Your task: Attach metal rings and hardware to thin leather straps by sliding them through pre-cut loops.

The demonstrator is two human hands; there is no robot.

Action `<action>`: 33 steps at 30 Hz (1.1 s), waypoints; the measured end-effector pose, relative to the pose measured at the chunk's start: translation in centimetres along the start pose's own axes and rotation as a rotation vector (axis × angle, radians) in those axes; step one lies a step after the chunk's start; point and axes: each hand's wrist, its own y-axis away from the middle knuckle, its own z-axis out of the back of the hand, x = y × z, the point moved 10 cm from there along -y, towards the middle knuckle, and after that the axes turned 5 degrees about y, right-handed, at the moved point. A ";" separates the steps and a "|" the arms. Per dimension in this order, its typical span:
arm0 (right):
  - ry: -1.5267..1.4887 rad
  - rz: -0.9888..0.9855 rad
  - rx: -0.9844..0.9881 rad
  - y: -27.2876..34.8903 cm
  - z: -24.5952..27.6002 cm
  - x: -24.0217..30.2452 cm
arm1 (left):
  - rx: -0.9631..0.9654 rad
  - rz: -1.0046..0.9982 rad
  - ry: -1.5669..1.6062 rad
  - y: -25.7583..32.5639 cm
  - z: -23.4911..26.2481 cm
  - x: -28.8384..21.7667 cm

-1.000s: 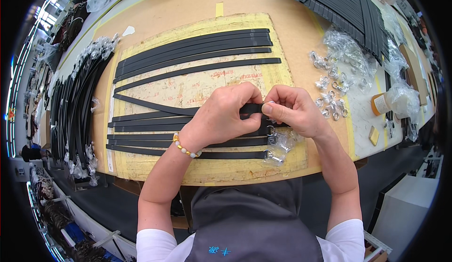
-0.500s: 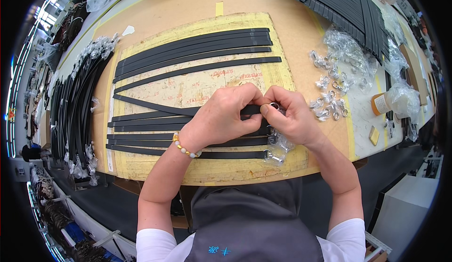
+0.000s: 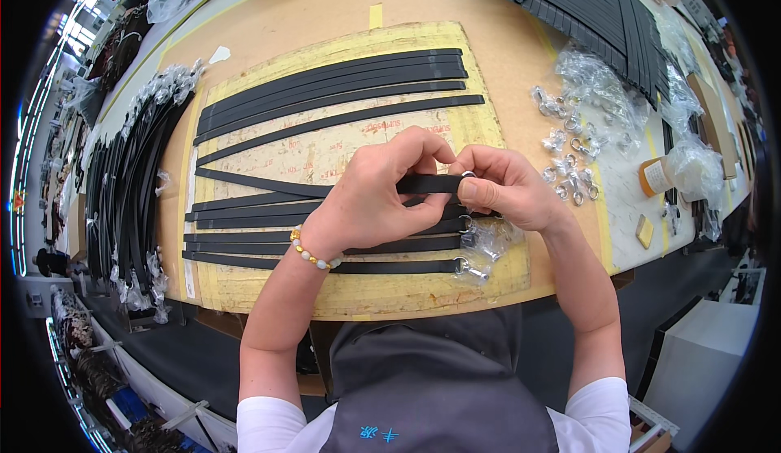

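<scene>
Tabletop (image 3: 317,7) tan, yellow-taped — dark floor (image 3: 203,351) below; left hand (image 3: 376,191), right hand (image 3: 511,189) close together, gripping black strap (image 3: 429,184).

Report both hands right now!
Left hand: curled around a black strap; firm grip cannot be told.
Right hand: closed, holding the strap's end.

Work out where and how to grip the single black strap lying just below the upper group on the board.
Best, I'd judge, to pinch the strap at its right end, thumb and finger on its long edges, the right hand coming from the right: it lies flat, and that tip juts past the upper group.
</scene>
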 end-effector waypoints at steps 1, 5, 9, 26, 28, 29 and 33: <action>0.081 0.012 -0.019 0.0 0.1 0.2 | -0.002 -0.001 0.000 0.0 0.0 0.0; 0.399 0.088 -0.083 0.0 0.7 0.5 | 0.041 -0.031 -0.012 0.0 -0.5 0.2; 0.428 0.180 -0.140 -0.2 0.2 1.2 | 0.105 0.000 -0.038 -0.2 -0.4 0.5; -0.038 0.068 0.067 0.2 -1.6 0.5 | 0.180 0.073 0.135 0.2 -0.2 -0.6; 0.026 0.048 0.064 0.6 -1.8 1.3 | 0.157 0.119 0.133 0.5 0.6 -0.4; 0.090 0.029 0.059 0.7 -1.7 1.3 | 0.152 0.122 0.105 0.5 0.9 -0.2; 0.098 0.061 0.053 0.9 -1.2 1.2 | 0.144 0.112 0.067 0.3 1.1 -0.8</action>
